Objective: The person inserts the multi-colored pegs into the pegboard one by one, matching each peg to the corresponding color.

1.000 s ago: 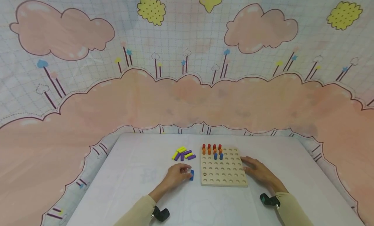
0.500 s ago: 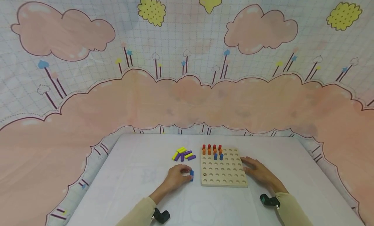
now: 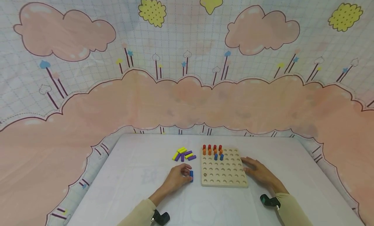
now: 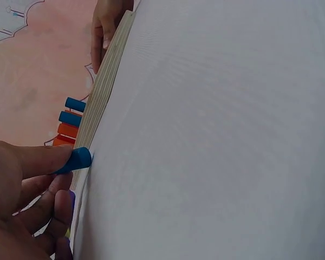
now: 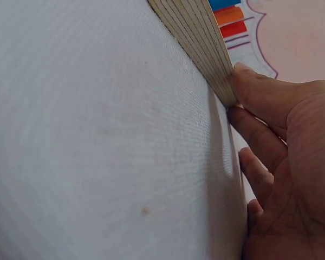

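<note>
In the head view my left hand [image 3: 177,178] is left of the wooden pegboard [image 3: 225,183]. It pinches a blue peg [image 3: 191,176] close to the white tabletop. The left wrist view has the thumb along the side of that blue peg [image 4: 80,160], the other fingers bent below it. My right hand [image 3: 258,170] lies at the board's right side. Up close in the right wrist view, its thumb and forefinger touch the board's edge [image 5: 197,43], and the other fingers are loosely spread. Red pegs [image 3: 214,147], orange pegs [image 3: 209,152] and two blue pegs [image 3: 221,157] stand in the board's holes.
Several loose yellow pegs [image 3: 181,149] and purple pegs [image 3: 182,157] lie in a pile beyond the left hand, left of the board. Everything stands on a white-covered table [image 3: 140,174]. A cloth printed with clouds [image 3: 187,102] hangs behind it.
One second ago the left forefinger was spread away from the blue peg; half a second ago thumb and forefinger came together at it. The right hand and the board have stayed in place.
</note>
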Available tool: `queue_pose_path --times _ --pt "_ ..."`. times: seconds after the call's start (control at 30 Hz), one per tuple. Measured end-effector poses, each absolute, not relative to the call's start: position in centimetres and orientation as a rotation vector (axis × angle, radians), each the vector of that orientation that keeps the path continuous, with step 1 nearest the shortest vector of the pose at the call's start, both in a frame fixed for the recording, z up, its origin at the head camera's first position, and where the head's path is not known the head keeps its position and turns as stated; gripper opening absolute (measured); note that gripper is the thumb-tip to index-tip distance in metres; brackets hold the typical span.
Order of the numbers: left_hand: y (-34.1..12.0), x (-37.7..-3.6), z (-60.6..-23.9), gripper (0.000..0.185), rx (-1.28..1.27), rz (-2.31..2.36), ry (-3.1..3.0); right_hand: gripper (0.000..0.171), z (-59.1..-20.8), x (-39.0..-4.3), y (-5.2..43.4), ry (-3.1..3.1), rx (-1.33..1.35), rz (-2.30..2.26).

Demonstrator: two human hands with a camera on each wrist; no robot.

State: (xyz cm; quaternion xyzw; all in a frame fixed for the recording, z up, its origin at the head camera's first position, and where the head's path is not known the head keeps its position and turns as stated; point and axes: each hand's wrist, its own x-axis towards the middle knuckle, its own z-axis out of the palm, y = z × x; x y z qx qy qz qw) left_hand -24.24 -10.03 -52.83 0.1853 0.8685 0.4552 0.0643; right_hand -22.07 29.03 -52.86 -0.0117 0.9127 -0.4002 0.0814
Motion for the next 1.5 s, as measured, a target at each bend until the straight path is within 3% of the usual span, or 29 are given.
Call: queue_pose_path --times 0.33,1.5 --pt "-10.1 -24.2 -52.5 0.020 0.611 1.380 2.649 0.059 -52.9 -22.1 29.2 2.741 -0.057 -1.179" --pt "-6.4 -26.5 -50.4 0.020 0.622 1.602 2.621 0.060 -53.4 -22.3 29.4 2.716 -0.032 -1.224"
